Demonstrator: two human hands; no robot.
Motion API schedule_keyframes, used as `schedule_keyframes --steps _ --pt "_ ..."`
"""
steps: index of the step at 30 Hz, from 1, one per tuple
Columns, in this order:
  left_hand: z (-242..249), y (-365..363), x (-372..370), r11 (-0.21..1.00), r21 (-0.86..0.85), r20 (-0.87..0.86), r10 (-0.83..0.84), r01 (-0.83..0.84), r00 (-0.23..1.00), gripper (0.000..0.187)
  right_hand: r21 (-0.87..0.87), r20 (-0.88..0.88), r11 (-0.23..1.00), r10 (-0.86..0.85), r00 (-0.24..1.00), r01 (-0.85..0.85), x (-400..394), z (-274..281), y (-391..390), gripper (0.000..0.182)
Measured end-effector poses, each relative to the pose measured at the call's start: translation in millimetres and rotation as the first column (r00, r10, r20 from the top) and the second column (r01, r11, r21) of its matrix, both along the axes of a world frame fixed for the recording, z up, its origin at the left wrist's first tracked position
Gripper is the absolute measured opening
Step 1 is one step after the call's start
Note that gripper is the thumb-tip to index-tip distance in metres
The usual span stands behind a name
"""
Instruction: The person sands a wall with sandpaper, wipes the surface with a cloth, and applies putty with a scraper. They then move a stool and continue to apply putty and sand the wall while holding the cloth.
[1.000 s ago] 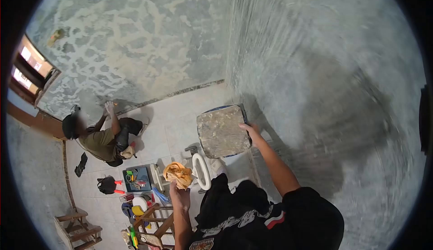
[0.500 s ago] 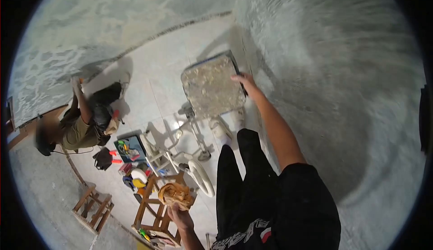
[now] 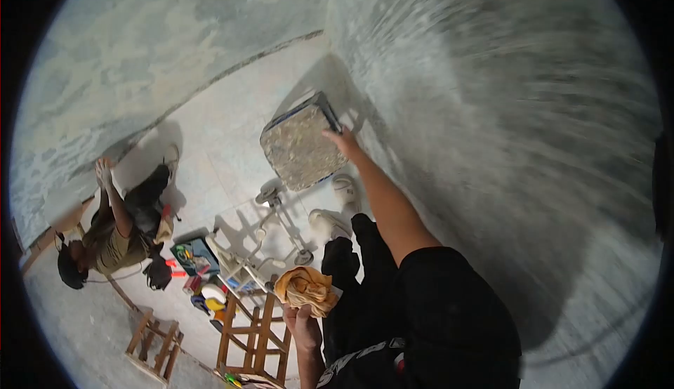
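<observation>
So the left hand (image 3: pixel 303 327) had a bunched-up orange-tan cloth (image 3: pixel 306 291) gripped from below, up near the black trousers (image 3: pixel 361 262). My guess is it was wadded like that so one hand could manage it without ends trailing. The right hand (image 3: pixel 342 143) was closed on the edge of what looked like a square stool (image 3: pixel 298 144), thumb over the stained top and fingers around the side, mostly hidden. The rim probably gave it something to hook onto. The stool was out in front, just past the shoes and near the wall (image 3: pixel 449 178); couldn't tell if it was touching the floor (image 3: pixel 217 136).

Counting up: one cloth, one stool, two pale shoes (image 3: pixel 344 191), two wooden frames (a bigger one (image 3: pixel 262 333) beside the left forearm, a small one (image 3: pixel 166 350) farther off), and one dark tray (image 3: pixel 196 254) with small tools bunched in it, likely to keep them together. Plus one co-worker (image 3: pixel 118 250) sitting low by the far wall, both hands (image 3: pixel 104 171) raised in front of it.
</observation>
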State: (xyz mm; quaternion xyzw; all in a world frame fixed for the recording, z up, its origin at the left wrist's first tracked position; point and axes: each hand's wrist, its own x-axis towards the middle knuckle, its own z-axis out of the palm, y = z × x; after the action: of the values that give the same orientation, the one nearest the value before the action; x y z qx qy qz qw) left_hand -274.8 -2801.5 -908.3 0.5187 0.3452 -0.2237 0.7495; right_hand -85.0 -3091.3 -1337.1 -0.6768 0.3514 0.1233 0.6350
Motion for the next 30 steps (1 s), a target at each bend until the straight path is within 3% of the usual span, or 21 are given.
schedule_keyframes --steps 1,5,8,9,11,13,14,16,20,21,23,26,27,28,29,30 --pt "5 2 5 1.0 -0.021 0.012 0.005 -0.005 1.0 0.054 -0.022 0.014 0.999 -0.042 0.999 0.042 -7 30 8 0.071" --pt "35 3 45 1.0 -0.006 0.152 0.014 -0.013 0.988 0.05 -0.306 -0.145 0.944 0.083 0.986 -0.124 -64 23 26 0.096" --pt "49 28 69 0.994 0.069 0.197 -0.096 0.084 0.976 0.056 -0.149 -0.322 0.953 0.207 0.924 -0.265 -99 54 38 0.103" --pt "67 27 82 1.0 0.03 0.18 -0.004 -0.002 0.984 0.051 -0.129 -0.365 0.945 0.236 0.9 -0.3 -111 67 45 0.103" --pt "68 64 93 0.999 0.034 0.203 -0.042 0.036 0.978 0.052 -0.071 -0.401 0.975 0.165 0.901 -0.21 -143 56 71 0.105" --pt "73 102 107 0.994 0.044 0.244 -0.105 0.097 0.964 0.054 0.151 -0.521 0.988 0.071 0.851 0.011 -156 70 94 0.114" --pt "76 110 124 0.994 0.043 0.236 -0.106 0.099 0.966 0.055 0.153 -0.513 0.987 0.046 0.857 0.039 -141 90 100 0.114" --pt "96 112 160 0.983 0.084 0.243 -0.177 0.161 0.954 0.057 0.335 -0.628 0.84 -0.139 0.765 0.427 -111 148 110 0.123" --pt "86 139 253 0.914 0.146 0.2 -0.402 0.379 0.893 0.065 0.217 -0.625 0.549 -0.557 0.547 0.808 -26 145 148 0.133" --pt "65 156 280 0.924 0.063 0.189 -0.381 0.376 0.905 0.055 0.267 -0.64 0.508 -0.542 0.545 0.819 -6 143 150 0.132" --pt "41 178 345 0.814 0.135 0.148 -0.58 0.564 0.801 0.05 -0.102 -0.477 0.354 -0.837 0.267 0.93 8 60 183 0.129" --pt "51 162 441 0.747 0.168 0.103 -0.662 0.643 0.742 0.046 -0.108 -0.368 0.153 -0.924 0.103 0.982 23 71 184 0.124" --pt "54 159 463 0.743 0.166 0.102 -0.667 0.648 0.738 0.047 -0.119 -0.343 0.169 -0.932 0.119 0.978 19 78 189 0.122" --pt "47 167 487 0.671 0.262 -0.037 -0.711 0.694 0.702 0.05 -0.132 -0.32 0.184 -0.938 0.134 0.974 14 82 195 0.12" --pt "43 160 503 0.735 0.161 0.004 -0.668 0.659 0.744 0.052 -0.149 -0.336 0.15 -0.937 0.093 0.977 12 83 196 0.12" --pt "30 166 516 0.682 0.179 0.004 -0.721 0.709 0.692 0.051 -0.15 -0.323 0.246 -0.928 0.188 0.958 7 83 199 0.116"
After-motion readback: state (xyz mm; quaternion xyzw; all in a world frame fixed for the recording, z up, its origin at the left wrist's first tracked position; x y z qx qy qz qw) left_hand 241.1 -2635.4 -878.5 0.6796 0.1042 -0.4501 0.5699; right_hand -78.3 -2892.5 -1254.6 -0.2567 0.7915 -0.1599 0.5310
